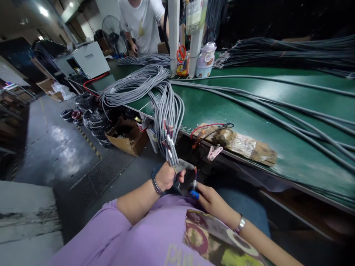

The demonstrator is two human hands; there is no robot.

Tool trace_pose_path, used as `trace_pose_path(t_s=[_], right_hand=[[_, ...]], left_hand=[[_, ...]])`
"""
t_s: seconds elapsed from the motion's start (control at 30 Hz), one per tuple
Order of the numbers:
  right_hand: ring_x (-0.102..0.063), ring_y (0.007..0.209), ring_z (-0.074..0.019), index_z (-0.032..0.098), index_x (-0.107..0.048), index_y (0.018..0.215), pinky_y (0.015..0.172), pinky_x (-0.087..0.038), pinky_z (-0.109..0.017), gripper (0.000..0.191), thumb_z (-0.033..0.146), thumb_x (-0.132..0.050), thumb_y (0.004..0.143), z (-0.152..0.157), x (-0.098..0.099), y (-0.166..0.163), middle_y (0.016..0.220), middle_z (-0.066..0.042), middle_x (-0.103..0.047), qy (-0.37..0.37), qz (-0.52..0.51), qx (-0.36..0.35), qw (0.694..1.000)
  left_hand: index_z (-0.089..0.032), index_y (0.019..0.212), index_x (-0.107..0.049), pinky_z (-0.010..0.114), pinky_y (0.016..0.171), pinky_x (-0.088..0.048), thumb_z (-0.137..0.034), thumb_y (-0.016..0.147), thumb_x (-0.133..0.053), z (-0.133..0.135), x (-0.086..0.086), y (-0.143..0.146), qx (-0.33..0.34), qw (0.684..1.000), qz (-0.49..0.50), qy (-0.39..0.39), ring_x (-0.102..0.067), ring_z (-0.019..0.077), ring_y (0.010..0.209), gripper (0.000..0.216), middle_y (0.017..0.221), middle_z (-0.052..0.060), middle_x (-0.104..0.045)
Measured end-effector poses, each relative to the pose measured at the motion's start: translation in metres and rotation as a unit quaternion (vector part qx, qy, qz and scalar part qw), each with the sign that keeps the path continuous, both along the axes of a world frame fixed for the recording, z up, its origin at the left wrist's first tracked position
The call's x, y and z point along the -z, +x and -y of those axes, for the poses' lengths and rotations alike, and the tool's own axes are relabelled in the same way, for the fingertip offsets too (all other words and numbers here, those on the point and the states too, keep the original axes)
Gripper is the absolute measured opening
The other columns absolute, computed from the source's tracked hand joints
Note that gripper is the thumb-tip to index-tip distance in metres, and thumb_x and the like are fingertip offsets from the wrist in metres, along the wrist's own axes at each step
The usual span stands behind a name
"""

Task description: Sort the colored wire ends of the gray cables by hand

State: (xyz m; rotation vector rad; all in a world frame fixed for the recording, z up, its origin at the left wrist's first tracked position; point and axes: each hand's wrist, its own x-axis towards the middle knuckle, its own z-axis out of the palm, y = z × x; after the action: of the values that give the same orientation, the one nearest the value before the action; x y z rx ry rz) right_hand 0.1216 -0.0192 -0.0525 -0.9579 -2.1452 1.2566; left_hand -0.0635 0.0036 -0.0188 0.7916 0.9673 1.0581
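Currently, grey cable bundle (169, 111) is clasped in left hand (166, 176), stripped cable end (194, 183) pinched by right hand (206, 196); thin wires (195, 172) are best handled without tugging.

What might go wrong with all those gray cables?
The gray cables droop over the edge of the green workbench, so their weight might drag more down. The left hand grips several together, so one might slip out. The thin wires by the right hand look bare of gray covering, so they might bend or snag.
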Motion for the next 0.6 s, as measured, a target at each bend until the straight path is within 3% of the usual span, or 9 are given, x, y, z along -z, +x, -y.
trace_pose_path(t_s=[0.1,0.3,0.47,0.6], right_hand=[[-0.054,0.066,-0.0164,0.019,-0.061,0.086,0.064,-0.047,-0.028,0.023,0.036,-0.048,0.09,-0.001,0.0,-0.002,0.074,-0.002,-0.063,-0.035,-0.042,0.026,0.998],[-0.047,0.057,-0.0139,0.018,-0.059,0.076,0.055,-0.043,-0.025,0.027,0.043,-0.055,0.086,0.002,-0.002,-0.005,0.064,0.0,-0.056,-0.076,-0.06,0.046,0.994],[-0.043,0.051,-0.0115,0.017,-0.061,0.084,0.049,-0.04,-0.024,0.031,0.047,-0.055,0.085,0.005,0.001,-0.009,0.064,0.002,-0.054,-0.155,-0.097,0.068,0.981],[-0.047,0.054,-0.0123,0.017,-0.064,0.083,0.053,-0.043,-0.025,0.026,0.043,-0.057,0.083,0.0,-0.006,-0.002,0.065,0.001,-0.057,-0.156,-0.09,0.045,0.983]], left_hand=[[-0.011,0.075,-0.068,0.02,0.041,-0.033,-0.044,0.059,-0.081,0.002,-0.005,0.01,0.005,0.999,-0.044,0.0,-0.046,0.0058,0.042,0.04,0.057,-0.001,-0.056],[-0.011,0.067,-0.068,0.021,0.043,-0.033,-0.046,0.062,-0.079,0.003,0.001,0.021,0.039,0.991,-0.128,0.027,-0.042,0.0065,0.044,0.037,0.051,-0.001,-0.052],[-0.011,0.077,-0.073,0.022,0.047,-0.034,-0.046,0.064,-0.078,0.003,-0.003,0.021,0.067,0.989,-0.123,0.038,-0.045,0.0069,0.049,0.038,0.064,0.003,-0.063],[-0.011,0.077,-0.072,0.022,0.048,-0.035,-0.046,0.066,-0.076,0.005,-0.005,0.023,0.038,0.992,-0.119,0.023,-0.051,0.0097,0.053,0.037,0.065,0.006,-0.065]])
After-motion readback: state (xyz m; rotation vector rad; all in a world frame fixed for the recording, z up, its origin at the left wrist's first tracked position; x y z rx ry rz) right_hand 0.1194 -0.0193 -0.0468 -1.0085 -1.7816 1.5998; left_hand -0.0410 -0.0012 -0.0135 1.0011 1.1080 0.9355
